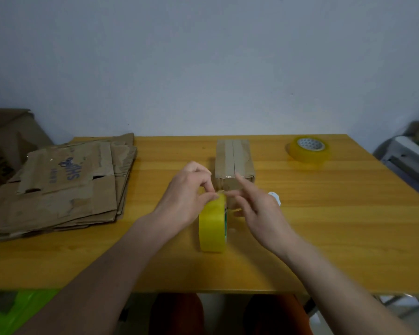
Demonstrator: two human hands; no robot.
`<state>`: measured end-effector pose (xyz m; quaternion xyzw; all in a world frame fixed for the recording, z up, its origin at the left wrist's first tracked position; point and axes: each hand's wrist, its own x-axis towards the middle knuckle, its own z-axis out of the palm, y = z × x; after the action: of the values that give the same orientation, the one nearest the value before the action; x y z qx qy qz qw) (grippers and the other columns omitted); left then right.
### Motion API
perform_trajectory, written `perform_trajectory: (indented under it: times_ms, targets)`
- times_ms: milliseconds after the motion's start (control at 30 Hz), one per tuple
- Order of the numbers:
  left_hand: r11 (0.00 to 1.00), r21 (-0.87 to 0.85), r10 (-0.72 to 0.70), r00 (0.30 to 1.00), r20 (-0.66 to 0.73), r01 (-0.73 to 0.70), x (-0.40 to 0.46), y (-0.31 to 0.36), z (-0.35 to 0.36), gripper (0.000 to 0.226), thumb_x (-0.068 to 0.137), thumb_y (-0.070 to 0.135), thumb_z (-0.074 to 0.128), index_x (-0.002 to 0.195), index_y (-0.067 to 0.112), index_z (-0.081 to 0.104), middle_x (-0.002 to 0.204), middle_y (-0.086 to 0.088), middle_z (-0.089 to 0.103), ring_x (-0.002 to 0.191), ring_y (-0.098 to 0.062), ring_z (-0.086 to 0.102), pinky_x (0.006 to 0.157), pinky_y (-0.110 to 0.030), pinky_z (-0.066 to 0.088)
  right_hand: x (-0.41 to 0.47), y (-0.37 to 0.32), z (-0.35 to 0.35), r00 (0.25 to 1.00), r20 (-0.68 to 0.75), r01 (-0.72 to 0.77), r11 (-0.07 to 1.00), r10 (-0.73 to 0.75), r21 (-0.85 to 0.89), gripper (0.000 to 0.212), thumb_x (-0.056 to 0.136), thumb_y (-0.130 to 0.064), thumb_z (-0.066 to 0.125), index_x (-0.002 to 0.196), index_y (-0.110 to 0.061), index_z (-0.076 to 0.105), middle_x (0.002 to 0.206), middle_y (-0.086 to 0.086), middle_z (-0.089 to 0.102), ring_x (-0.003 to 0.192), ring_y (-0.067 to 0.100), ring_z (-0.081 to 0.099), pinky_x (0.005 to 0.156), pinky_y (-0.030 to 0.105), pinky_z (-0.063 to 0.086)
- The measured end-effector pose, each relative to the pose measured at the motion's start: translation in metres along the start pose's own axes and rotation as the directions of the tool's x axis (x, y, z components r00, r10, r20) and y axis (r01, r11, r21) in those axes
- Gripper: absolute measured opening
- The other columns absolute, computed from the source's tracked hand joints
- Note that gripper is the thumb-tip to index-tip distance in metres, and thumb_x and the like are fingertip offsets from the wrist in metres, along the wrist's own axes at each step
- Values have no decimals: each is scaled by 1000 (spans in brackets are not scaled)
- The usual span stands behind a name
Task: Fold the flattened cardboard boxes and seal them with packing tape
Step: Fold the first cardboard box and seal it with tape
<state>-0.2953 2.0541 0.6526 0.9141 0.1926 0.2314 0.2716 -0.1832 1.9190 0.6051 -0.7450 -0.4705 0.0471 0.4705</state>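
Your left hand (188, 194) pinches the top of the yellow tape roll (212, 226), standing on edge at table (324, 226) centre. Your right hand (259, 209) is blurred, forefinger extended, other fingers loosely curled toward the roll; grip unclear. The folded box (234, 160), dull corrugated brown, sits at 12 o'clock, just beyond the roll. Risk: the glossy film may split or restick if you lose its end. Flat boxes (58, 187) lie stacked at 9 o'clock.

Open tabletop (324, 226) right of the folded box (234, 160); flattened cardboard stack (58, 187) crowding the left.
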Motion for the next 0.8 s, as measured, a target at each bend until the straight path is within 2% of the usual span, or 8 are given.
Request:
perform_trajectory:
  times_ms: [100,233,300,400,467,567,700,800]
  targets:
    - [1000,12,-13,997,-77,13,-1,0,-3,27,83,14,73,65,22,55,111,6,62,78,4,53,77,-21,42,-18,22,-22,980,114,-157,985,164,-73,79,91,8,49,145,-40,17,122,-7,61,111,8,58,93,22,49]
    - [991,-80,-120,975,-188,107,7,8,-7,28,85,18,70,65,24,52,106,8,71,80,-19,66,83,-38,53,-49,30,-23,847,456,-275,959,273,-62,116,70,-17,84,147,-49,2,148,-18,27,133,0,34,111,27,34]
    - [972,-187,-181,961,-208,142,11,15,-6,28,87,15,69,65,23,54,100,7,71,75,-20,70,75,-43,58,-53,22,-13,917,317,-325,915,243,239,116,66,-6,85,147,-40,9,140,-20,36,117,-13,47,98,17,43]
    - [857,-476,-318,929,-189,196,11,25,-1,24,89,5,65,70,13,54,91,-2,68,56,-6,67,54,-27,57,-47,25,-9,955,-59,-212,809,290,549,73,74,10,71,131,-21,39,115,-6,57,98,-7,61,77,8,47]
    - [716,-657,-417,899,-134,235,8,30,6,20,90,3,63,73,7,53,82,-8,62,52,-3,65,49,-18,53,-40,29,-8,925,-184,-134,738,332,661,60,76,-20,78,128,-20,49,119,2,63,111,12,61,90,23,50]
    - [535,-787,-516,857,-16,307,5,31,26,15,92,5,61,78,5,55,85,-11,64,62,-14,70,55,-20,55,-29,25,-10,878,-242,-45,573,414,818,83,66,-45,83,135,-22,43,128,9,58,121,29,55,104,49,42]
    - [394,-851,-568,820,72,348,2,29,46,11,89,7,66,80,3,60,98,-17,69,76,-23,72,63,-23,58,-16,27,-17,847,-353,-20,686,398,727,60,84,-10,71,137,-20,43,129,16,54,120,36,53,92,47,53]
    - [469,-791,-668,744,-27,393,1,21,46,11,88,14,69,82,6,64,94,-9,69,84,-15,66,68,-18,55,-15,41,-41,834,-505,-37,937,220,347,70,79,23,52,131,-24,48,129,0,50,115,4,51,93,32,51]
